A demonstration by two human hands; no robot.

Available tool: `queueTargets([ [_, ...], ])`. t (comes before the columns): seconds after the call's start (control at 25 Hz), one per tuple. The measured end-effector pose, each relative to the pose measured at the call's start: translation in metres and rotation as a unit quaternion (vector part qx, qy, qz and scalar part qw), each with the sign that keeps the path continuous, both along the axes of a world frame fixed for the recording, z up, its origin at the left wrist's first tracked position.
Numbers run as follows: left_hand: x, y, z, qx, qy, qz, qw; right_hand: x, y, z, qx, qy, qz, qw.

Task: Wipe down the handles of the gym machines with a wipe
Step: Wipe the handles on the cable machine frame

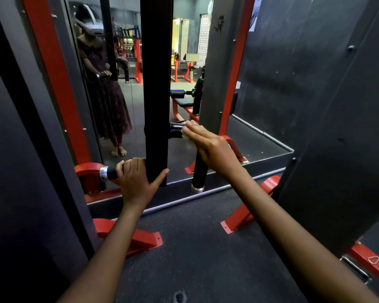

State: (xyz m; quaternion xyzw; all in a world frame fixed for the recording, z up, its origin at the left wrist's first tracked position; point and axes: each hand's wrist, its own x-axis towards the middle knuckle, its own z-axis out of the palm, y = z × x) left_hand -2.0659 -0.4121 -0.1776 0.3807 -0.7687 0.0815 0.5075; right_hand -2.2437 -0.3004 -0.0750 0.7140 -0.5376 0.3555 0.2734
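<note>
A black vertical pad [157, 106] hangs in the middle of a red-framed machine. To its left, my left hand [135, 179] grips the left handle [108, 172], a black grip with a chrome collar; the thumb lies out against the pad's lower edge. To the pad's right, my right hand [208, 147] lies over the top of the right handle [199, 171], a black tube with a chrome end cap. Its nearly straight fingers press a white wipe [186, 136] against the handle. Most of the wipe is hidden under the fingers.
A wall mirror [123, 88] with red uprights stands just behind the machine and reflects a person and other red gym machines. Red steel feet [140, 239] [239, 221] are bolted to the black rubber floor. Dark panels close in on the left and right [337, 127].
</note>
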Motion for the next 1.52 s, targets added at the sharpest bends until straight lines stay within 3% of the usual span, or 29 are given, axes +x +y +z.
queueTargets([
  [0.24,-0.001,-0.001,0.0,0.013,0.001,-0.003,1.0,-0.015,0.013,-0.057,-0.056,-0.057,-0.079,0.994],
  [0.36,0.0,-0.002,0.0,0.024,-0.01,-0.002,1.0,-0.007,0.019,-0.103,0.036,-0.171,-0.12,0.977],
  [0.48,-0.001,-0.003,0.001,0.049,-0.03,-0.002,0.998,0.012,0.029,-0.139,0.083,-0.172,-0.146,0.971],
  [0.6,0.0,-0.005,0.003,0.063,-0.05,-0.007,0.997,0.025,0.029,-0.135,0.035,-0.121,-0.126,0.984],
  [0.76,0.004,-0.001,0.008,0.087,-0.072,-0.02,0.993,0.018,0.015,-0.088,-0.041,-0.116,-0.15,0.981],
  [0.88,0.006,-0.008,0.02,0.177,-0.102,-0.079,0.976,0.009,0.016,-0.108,0.015,-0.064,-0.145,0.987],
  [0.96,0.017,-0.019,0.029,0.222,-0.076,-0.102,0.967,0.006,0.021,-0.126,0.052,-0.083,-0.146,0.984],
  [1.08,0.054,-0.041,0.029,0.238,0.006,-0.005,0.971,0.019,0.013,-0.122,0.066,-0.162,-0.159,0.972],
  [1.2,0.076,-0.043,0.014,0.388,0.024,-0.046,0.92,0.067,-0.005,-0.095,0.008,-0.091,-0.05,0.995],
  [1.36,0.076,-0.04,0.006,0.447,0.081,-0.116,0.883,0.118,-0.046,-0.04,-0.057,0.064,0.076,0.993],
  [1.44,0.079,-0.038,0.006,0.47,0.082,-0.16,0.864,0.123,-0.072,-0.03,0.013,0.135,0.047,0.99],
  [1.52,0.079,-0.037,0.003,0.464,0.081,-0.163,0.867,0.119,-0.083,-0.031,0.17,0.158,-0.002,0.973],
])
